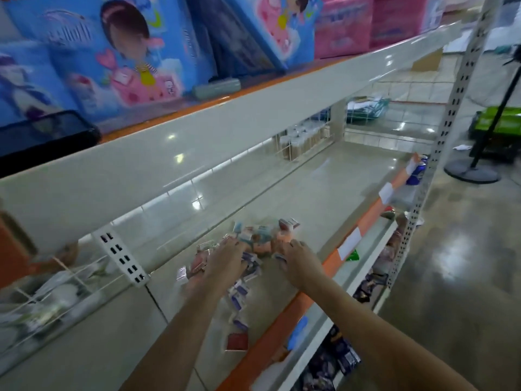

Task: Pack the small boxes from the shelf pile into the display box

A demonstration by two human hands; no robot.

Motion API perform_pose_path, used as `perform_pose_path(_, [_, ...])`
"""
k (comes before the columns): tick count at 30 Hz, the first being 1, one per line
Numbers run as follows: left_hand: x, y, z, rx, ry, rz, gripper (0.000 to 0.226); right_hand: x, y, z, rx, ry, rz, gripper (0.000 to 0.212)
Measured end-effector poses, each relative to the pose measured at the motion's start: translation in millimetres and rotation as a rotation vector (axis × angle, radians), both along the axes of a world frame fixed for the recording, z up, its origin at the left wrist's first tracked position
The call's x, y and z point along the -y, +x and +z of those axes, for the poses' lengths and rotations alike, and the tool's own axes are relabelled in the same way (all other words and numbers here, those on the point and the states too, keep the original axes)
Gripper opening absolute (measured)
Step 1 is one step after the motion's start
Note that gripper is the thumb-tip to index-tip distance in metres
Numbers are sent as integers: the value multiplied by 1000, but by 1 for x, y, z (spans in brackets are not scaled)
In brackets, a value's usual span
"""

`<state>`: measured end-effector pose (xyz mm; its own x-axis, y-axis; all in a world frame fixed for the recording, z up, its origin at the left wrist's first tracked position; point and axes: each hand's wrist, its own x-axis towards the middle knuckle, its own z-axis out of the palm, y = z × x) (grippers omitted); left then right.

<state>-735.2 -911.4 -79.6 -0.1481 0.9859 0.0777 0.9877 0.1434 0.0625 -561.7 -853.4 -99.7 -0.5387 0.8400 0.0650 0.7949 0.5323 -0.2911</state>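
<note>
Nearest us, at six o'clock on the shelf [324, 193], lay a single red small box [237, 341], flat and well apart from the rest. Beyond it a loose trail of purple-and-white boxes [239, 294] ran up toward twelve o'clock into the main pile of small boxes [262, 235], a jumble of pink, white and grey cartons, some tilted on others

Our left hand [225, 258] rested on the pile's near edge at about nine o'clock of it, and our right hand [298, 261] at three o'clock. Both grips had fingers bent down into the boxes; motion blur kept us from telling whether either had hold of anything

We judged the boxes light, stiff card, with glossy faces that could slide on one another and on the smooth shelf. A scoop from both flanks would have gathered several; a lone one was best pinched across its narrow sides. Squeezing hard could have dented corners

We saw no display box. Farther off, at one o'clock, a wire basket [304, 142] held clear packets, contents too blurred to name
</note>
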Motion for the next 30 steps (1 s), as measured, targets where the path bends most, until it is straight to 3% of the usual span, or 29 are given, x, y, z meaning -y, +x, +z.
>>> perform_pose_path(6, [-6, 9, 8, -59, -1, 101, 38, -13, 10, 1, -162, -42, 147, 32])
perform_pose_path(15, [58, -8, 21, 0, 308, 181, 34, 8, -16, 25, -460, -116, 385, 23])
perform_pose_path(22, [191, -38, 40, 93, 418, 420, 23, 91, -90, 45, -518, -188, 671, 29])
perform_pose_path(30, [403, -58, 47, 104, 500, 738, 21, 266, -169, 56, -509, -255, 953, 26])
